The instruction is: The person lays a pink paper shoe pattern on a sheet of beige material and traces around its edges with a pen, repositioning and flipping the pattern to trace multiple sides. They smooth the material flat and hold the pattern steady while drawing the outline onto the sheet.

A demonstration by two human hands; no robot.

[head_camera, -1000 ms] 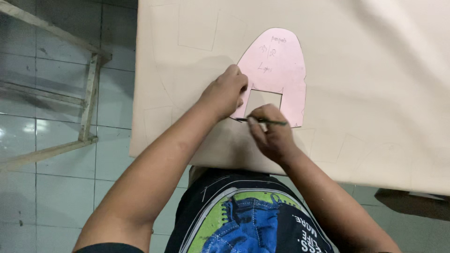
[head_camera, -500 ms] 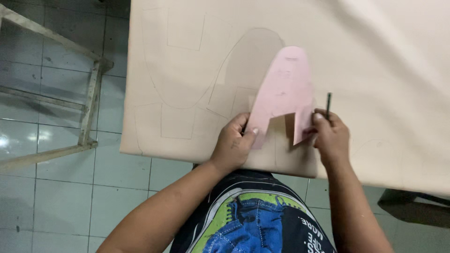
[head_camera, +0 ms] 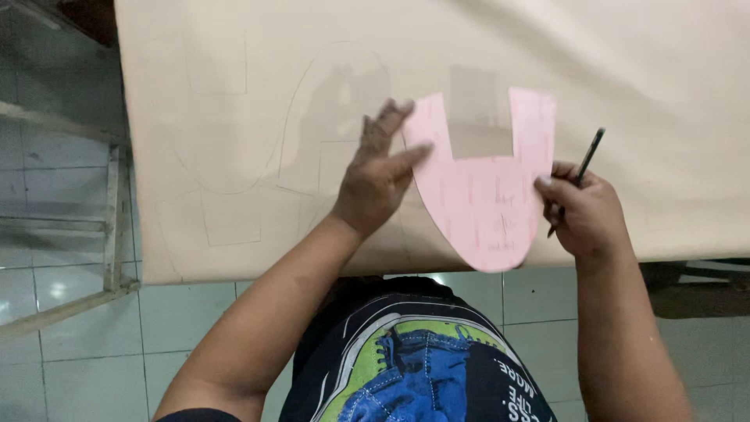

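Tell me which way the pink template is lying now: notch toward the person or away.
Away. The pink template lies flat on the beige sheet, its notch pointing to the far side and its rounded end over the near edge.

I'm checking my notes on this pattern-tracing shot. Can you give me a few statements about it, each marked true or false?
1. The pink template has its notch pointing away from the person. True.
2. The right hand holds scissors. False: it holds a pencil.
3. The left hand touches the template's left edge. True.
4. The beige sheet is unmarked. False: faint traced outlines show left of the template.
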